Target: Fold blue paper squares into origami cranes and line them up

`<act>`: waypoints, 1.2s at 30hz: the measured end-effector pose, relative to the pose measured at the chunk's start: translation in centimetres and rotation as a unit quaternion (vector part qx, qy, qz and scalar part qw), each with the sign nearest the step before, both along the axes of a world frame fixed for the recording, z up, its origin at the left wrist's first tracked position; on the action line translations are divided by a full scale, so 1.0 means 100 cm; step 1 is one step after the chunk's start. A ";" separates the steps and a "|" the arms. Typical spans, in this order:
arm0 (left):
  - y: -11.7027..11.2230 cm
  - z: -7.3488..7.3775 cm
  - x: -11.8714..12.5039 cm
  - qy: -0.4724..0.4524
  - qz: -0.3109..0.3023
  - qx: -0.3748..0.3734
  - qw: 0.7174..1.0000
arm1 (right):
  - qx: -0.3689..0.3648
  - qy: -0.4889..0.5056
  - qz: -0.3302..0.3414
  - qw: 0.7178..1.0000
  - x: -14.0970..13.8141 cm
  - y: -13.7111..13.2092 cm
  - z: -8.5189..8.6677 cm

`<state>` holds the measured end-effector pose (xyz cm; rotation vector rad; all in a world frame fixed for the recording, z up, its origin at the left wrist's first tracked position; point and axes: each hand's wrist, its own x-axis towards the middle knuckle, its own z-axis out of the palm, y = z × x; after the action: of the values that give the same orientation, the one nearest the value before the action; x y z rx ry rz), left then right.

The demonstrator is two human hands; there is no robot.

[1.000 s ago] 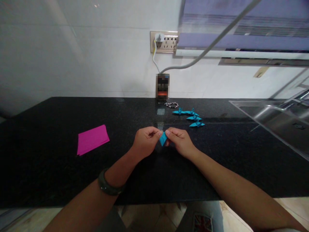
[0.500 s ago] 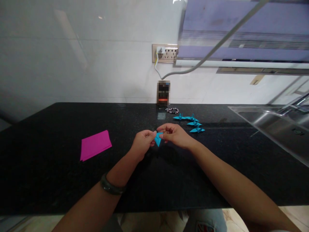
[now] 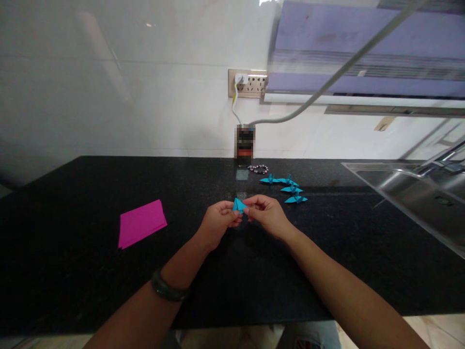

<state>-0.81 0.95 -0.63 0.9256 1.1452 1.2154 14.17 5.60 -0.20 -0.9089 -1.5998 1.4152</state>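
Between my two hands is a small piece of folded blue paper [image 3: 239,205], with one point facing up and away from me. My left hand [image 3: 219,219] pinches its left side between thumb and fingers. On its right side, the thumb and fingers of my right hand [image 3: 267,213] are closed on the paper. Fingers hide part of the folds. Several blue folded paper cranes [image 3: 296,199] stand in a cluster on the counter, beyond my right hand. Off to the left of my left hand lies a stack of pink paper sheets [image 3: 142,224].
A phone-like device [image 3: 244,144], blurred out, leans on the wall below a socket [image 3: 247,84]. A beaded bracelet [image 3: 258,169] lies near it on the black counter [image 3: 72,271]. A steel sink [image 3: 428,194] is at the right.
The blue paper has been turned: its point faced down towards me before and faces up now. Both hands have shifted their pinch on it. The camera view has moved slightly.
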 end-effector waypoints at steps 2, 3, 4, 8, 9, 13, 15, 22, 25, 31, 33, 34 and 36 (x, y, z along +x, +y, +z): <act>0.001 0.000 -0.001 0.021 0.011 0.006 1.000 | 0.003 -0.017 0.009 1.000 0.001 -0.001 0.002; 0.002 0.000 -0.002 0.038 0.012 0.013 0.999 | 0.008 -0.026 0.008 1.000 0.001 -0.001 0.002; 0.002 0.000 -0.002 0.058 0.011 0.023 0.998 | 0.013 -0.032 0.006 0.999 0.001 -0.001 0.003; 0.001 0.001 -0.001 0.133 -0.005 0.062 0.989 | 0.035 -0.038 0.003 0.999 0.000 -0.002 0.001; 0.001 0.001 -0.001 0.144 -0.005 0.067 0.987 | 0.041 -0.042 0.004 0.998 -0.001 -0.002 0.001; 0.003 0.002 -0.002 0.146 0.017 0.059 0.987 | 0.036 -0.065 0.004 0.997 -0.002 -0.003 0.000; 0.004 0.002 -0.004 0.127 0.032 0.050 0.990 | 0.010 -0.061 0.015 0.998 -0.001 -0.004 0.002; 0.003 0.004 -0.007 0.079 0.012 0.028 0.996 | -0.072 0.010 0.077 0.994 0.000 -0.006 0.004; 0.002 0.003 -0.006 0.060 -0.011 0.016 0.998 | -0.082 0.019 0.088 0.993 -0.001 -0.006 0.001; 0.003 0.003 -0.005 0.090 -0.015 0.023 0.996 | 0.003 -0.065 0.037 0.997 -0.003 -0.008 -0.003; 0.003 0.004 -0.004 0.090 -0.009 0.032 0.995 | 0.040 -0.088 0.004 0.995 -0.004 -0.009 -0.004; 0.002 0.005 -0.003 0.081 -0.011 0.038 0.996 | 0.043 -0.090 -0.014 0.995 -0.004 -0.009 -0.004; 0.002 0.007 -0.001 0.052 -0.015 0.052 0.997 | 0.026 -0.078 -0.049 0.995 -0.005 -0.009 -0.004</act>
<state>-0.95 1.14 0.04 1.0922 1.1539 1.2236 13.69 4.67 -0.56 -1.0746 -1.6748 1.2553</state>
